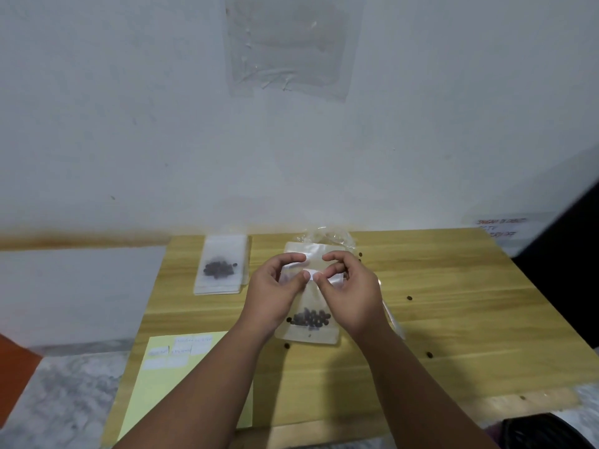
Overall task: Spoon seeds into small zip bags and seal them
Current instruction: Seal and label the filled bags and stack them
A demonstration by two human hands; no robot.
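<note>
A small clear zip bag [309,332] with dark seeds at its bottom is held upright over the wooden table [453,312]. My left hand [274,294] and my right hand [351,291] both pinch the bag near its top strip, thumbs and forefingers close together at the middle. Behind the hands lies a crumpled clear plastic bag [327,238]. At the back left, a second zip bag with seeds [222,267] lies flat on a stack of bags. No spoon is visible.
A pale yellow sheet with white labels [168,367] lies at the table's front left. Several loose dark seeds [409,298] are scattered on the table's right half and near the held bag. A white wall stands right behind the table.
</note>
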